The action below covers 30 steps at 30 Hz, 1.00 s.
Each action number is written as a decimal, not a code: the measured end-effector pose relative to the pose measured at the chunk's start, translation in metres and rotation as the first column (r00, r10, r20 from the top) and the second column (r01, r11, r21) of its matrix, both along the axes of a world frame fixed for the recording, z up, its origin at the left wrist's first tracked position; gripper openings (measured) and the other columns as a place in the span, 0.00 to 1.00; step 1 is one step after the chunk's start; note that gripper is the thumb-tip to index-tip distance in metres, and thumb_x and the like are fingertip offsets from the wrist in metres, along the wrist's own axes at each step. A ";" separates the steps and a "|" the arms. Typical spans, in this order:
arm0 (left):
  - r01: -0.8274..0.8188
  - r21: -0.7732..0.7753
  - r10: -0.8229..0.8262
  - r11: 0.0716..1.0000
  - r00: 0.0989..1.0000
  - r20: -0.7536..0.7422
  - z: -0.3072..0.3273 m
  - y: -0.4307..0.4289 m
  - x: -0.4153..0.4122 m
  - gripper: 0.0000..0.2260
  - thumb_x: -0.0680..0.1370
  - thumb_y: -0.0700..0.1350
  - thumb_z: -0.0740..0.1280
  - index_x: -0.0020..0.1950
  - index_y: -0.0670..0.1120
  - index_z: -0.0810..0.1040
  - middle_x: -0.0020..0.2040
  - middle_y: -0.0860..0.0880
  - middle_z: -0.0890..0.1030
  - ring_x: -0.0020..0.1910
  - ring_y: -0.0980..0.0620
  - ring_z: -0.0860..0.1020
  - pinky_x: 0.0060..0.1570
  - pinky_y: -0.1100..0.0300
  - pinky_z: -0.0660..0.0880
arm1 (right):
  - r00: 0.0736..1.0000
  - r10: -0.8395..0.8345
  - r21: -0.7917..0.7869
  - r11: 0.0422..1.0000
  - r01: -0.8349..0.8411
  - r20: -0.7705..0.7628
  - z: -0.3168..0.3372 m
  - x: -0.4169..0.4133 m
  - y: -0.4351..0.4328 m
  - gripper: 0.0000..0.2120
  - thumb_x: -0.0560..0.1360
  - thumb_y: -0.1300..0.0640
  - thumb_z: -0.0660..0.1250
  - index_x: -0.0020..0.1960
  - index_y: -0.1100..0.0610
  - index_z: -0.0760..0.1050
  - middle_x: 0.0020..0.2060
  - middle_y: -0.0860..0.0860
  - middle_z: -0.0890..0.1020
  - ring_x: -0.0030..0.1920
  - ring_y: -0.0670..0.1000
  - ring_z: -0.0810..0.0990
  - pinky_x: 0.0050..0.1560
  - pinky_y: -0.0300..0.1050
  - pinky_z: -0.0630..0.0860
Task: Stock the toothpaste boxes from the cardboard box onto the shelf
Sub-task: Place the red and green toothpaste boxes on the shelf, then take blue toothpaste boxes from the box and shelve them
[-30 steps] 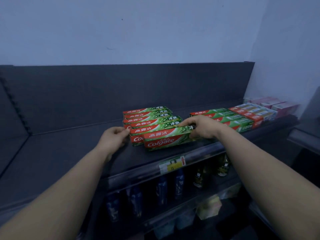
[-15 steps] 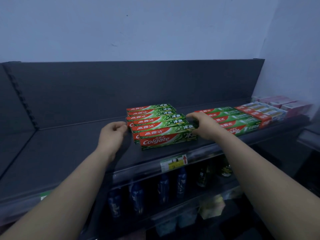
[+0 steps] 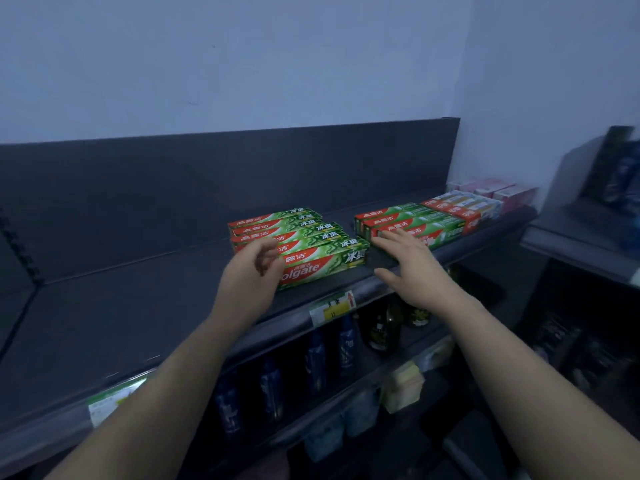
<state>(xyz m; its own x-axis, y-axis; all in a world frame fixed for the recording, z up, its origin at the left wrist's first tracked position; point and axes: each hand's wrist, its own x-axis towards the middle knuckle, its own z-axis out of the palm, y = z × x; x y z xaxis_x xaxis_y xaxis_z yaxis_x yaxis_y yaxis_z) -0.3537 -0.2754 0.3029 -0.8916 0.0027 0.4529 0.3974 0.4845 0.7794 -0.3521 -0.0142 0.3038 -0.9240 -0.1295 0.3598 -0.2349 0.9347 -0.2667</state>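
Observation:
Several green and red Colgate toothpaste boxes [image 3: 322, 259] lie side by side on the dark grey shelf [image 3: 138, 306], the nearest one at the front edge. My left hand [image 3: 254, 271] hovers in front of that box's left end, fingers loosely curled, holding nothing. My right hand [image 3: 403, 258] is spread flat with straight fingers just right of the stack, its fingertips near a second group of green and red boxes [image 3: 412, 221]. The cardboard box is out of view.
Red and white boxes [image 3: 464, 206] and pink boxes [image 3: 502, 192] fill the shelf's right end. A price tag [image 3: 332, 308] hangs on the front rail. Dark bottles [image 3: 315, 358] stand on the shelf below. Another shelf unit [image 3: 585, 237] stands at the right.
Both hands have let go of the front toothpaste box and pulled back from the stack. The right hand has opened flat. The view has swung left and closer.

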 end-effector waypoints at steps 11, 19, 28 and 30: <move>0.449 -0.146 -0.432 0.882 0.892 0.132 -0.046 0.051 0.081 0.15 0.79 0.44 0.65 0.66 0.48 0.73 0.59 0.51 0.78 0.57 0.55 0.75 0.60 0.57 0.72 | 0.932 -0.359 -0.128 0.923 0.363 0.053 -0.046 0.178 0.015 0.25 0.76 0.54 0.67 0.72 0.53 0.67 0.72 0.53 0.68 0.76 0.54 0.58 0.74 0.51 0.55; 0.696 -0.130 -0.640 0.706 0.706 0.304 -0.109 0.118 0.159 0.14 0.78 0.43 0.65 0.64 0.45 0.75 0.56 0.51 0.78 0.56 0.53 0.76 0.61 0.60 0.71 | 0.729 -0.644 -0.141 0.719 0.681 0.233 -0.095 0.337 0.043 0.23 0.76 0.56 0.67 0.70 0.55 0.69 0.70 0.52 0.71 0.74 0.54 0.63 0.72 0.46 0.58; 0.875 -0.158 -0.729 0.457 0.471 0.498 -0.168 0.207 0.255 0.15 0.80 0.45 0.64 0.67 0.47 0.73 0.58 0.52 0.78 0.54 0.57 0.75 0.55 0.64 0.70 | 0.452 -0.788 -0.185 0.414 0.891 0.418 -0.145 0.492 0.081 0.21 0.76 0.57 0.67 0.69 0.56 0.72 0.65 0.53 0.76 0.65 0.54 0.73 0.59 0.39 0.65; 0.891 -0.145 -0.715 0.431 0.435 0.547 -0.182 0.226 0.276 0.15 0.79 0.44 0.64 0.66 0.46 0.73 0.58 0.50 0.78 0.53 0.57 0.75 0.54 0.64 0.70 | 0.406 -0.790 -0.188 0.360 0.914 0.459 -0.161 0.521 0.091 0.21 0.75 0.58 0.68 0.67 0.55 0.73 0.63 0.53 0.77 0.63 0.54 0.75 0.55 0.39 0.66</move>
<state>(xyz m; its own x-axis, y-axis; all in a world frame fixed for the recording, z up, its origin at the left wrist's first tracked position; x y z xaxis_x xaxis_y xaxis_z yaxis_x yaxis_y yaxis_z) -0.0780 -0.0497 0.1206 -0.4454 0.8880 -0.1148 0.5011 0.3534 0.7899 0.1685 0.0773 0.1429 -0.4990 0.8621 -0.0875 0.7633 0.3895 -0.5155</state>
